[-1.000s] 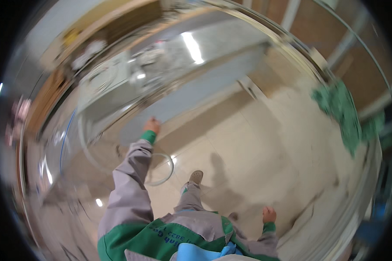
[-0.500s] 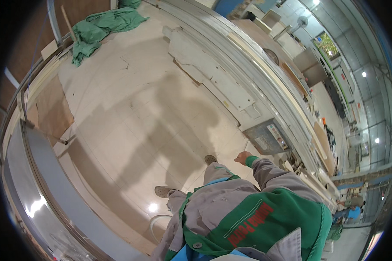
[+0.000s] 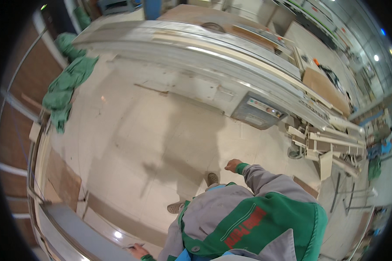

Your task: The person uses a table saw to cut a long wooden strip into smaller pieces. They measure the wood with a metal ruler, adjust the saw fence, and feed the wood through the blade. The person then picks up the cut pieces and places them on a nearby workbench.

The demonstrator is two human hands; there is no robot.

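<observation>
My right hand (image 3: 233, 165) hangs in the air over the pale tiled floor, its fingers loosely curled and nothing showing in them. The nearest thing ahead of it is a long sliding-table panel saw (image 3: 196, 56) with a grey control box (image 3: 259, 111). Low in the picture, my left hand (image 3: 138, 251) is partly in view beside a long grey panel (image 3: 80, 230). Its fingers look bent around a small pale item that I cannot make out.
Green cloth (image 3: 67, 93) lies crumpled on the floor at the far left. A brown board (image 3: 63, 176) lies by the left rail. Pale strips and offcuts (image 3: 331, 145) are piled at the right, close to a thin metal stand (image 3: 350, 195).
My view has swung to the right, bringing the saw across the top and the offcut pile into sight. My left hand has come into view at the lower edge. My feet have shifted.
</observation>
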